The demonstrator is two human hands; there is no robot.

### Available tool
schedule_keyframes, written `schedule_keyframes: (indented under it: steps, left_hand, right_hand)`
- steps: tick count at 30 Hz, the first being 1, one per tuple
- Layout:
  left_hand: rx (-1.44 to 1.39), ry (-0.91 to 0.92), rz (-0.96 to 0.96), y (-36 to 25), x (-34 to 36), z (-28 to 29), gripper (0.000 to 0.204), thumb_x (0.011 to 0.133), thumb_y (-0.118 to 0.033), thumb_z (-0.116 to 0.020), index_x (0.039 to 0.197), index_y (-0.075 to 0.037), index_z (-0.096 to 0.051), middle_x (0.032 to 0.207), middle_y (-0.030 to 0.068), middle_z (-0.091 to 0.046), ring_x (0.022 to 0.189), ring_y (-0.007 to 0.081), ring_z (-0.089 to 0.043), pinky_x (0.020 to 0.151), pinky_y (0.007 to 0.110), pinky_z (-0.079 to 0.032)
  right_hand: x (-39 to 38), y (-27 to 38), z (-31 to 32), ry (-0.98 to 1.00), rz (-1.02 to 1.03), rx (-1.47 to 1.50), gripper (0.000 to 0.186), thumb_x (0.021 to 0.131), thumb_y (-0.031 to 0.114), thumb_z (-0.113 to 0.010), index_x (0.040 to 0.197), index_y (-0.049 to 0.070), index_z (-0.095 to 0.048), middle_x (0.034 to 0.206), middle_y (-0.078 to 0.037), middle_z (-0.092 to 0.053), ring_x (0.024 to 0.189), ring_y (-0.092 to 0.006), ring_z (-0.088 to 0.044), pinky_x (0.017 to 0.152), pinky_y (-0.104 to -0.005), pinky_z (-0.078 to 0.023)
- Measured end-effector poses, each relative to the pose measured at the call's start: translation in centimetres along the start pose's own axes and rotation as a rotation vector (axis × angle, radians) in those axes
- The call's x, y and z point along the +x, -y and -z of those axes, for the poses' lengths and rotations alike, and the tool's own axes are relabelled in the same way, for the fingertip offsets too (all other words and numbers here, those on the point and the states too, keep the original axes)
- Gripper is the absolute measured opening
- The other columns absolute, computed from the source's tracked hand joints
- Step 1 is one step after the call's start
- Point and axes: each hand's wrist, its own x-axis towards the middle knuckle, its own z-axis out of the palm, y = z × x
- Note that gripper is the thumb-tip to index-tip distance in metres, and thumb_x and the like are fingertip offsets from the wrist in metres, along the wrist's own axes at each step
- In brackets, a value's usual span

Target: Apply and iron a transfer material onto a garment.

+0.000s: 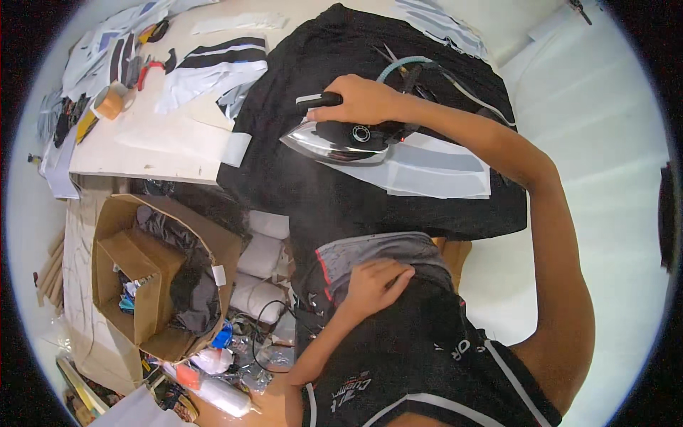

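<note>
My right hand (361, 99) is closed round the black handle of a clothes iron (338, 144). The iron's shiny metal tip points left. Its base rests at the left end of white and grey fabric pieces (441, 171), which lie on a black cloth (284, 178). A pale green hose (409, 62) curves behind my right wrist, and an open pair of scissors (390, 55) lies near it. My left hand (379, 283) lies on my lap, over grey and black clothing, with its fingers loosely stretched and nothing visible in them.
Striped black and white fabric (220, 67), red-handled pliers (148, 73) and a roll of tape (109, 102) lie on the table (156, 160) to the left. Below stands an open cardboard box (229, 249) with dark cloth. White rolls (260, 256) and a cable (257, 334) are beside it.
</note>
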Motion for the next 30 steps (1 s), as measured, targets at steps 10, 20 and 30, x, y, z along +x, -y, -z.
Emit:
schedule_keyframes:
  steps: [10,20,30]
  left_hand:
    - [0.613,-0.427,0.112,2.5,2.9,4.7,0.010,0.086,-0.014,-0.067,0.093,-0.009,-0.072,0.068,0.0056,-0.055,0.062,0.0225,-0.054,0.058,0.035,-0.043]
    - [0.924,-0.250,0.122,6.3,7.0,7.2,0.039,0.088,-0.026,-0.063,0.125,-0.013,-0.063,0.088,0.0085,-0.051,0.083,0.0264,-0.050,0.069,0.039,-0.041]
    - [1.041,-0.278,0.122,6.7,7.0,6.6,0.039,0.087,-0.027,-0.061,0.124,-0.013,-0.063,0.087,0.0090,-0.048,0.083,0.0274,-0.049,0.068,0.039,-0.041]
  right_hand:
    - [1.5,-0.1,-0.8,0.138,-0.045,0.018,0.075,0.079,0.068,-0.058,0.093,-0.004,-0.071,0.086,-0.023,-0.069,0.080,-0.0328,-0.069,0.075,-0.0423,-0.053]
    - [1.8,1.2,0.8,0.359,-0.208,-0.012,0.083,0.080,0.068,-0.057,0.108,-0.010,-0.064,0.080,-0.022,-0.066,0.054,-0.0271,-0.064,0.049,-0.0364,-0.051]
    - [2.1,-0.3,1.1,0.262,-0.193,0.140,0.070,0.083,0.063,-0.058,0.079,-0.006,-0.064,0.057,-0.012,-0.056,0.038,-0.0192,-0.053,0.037,-0.0318,-0.040]
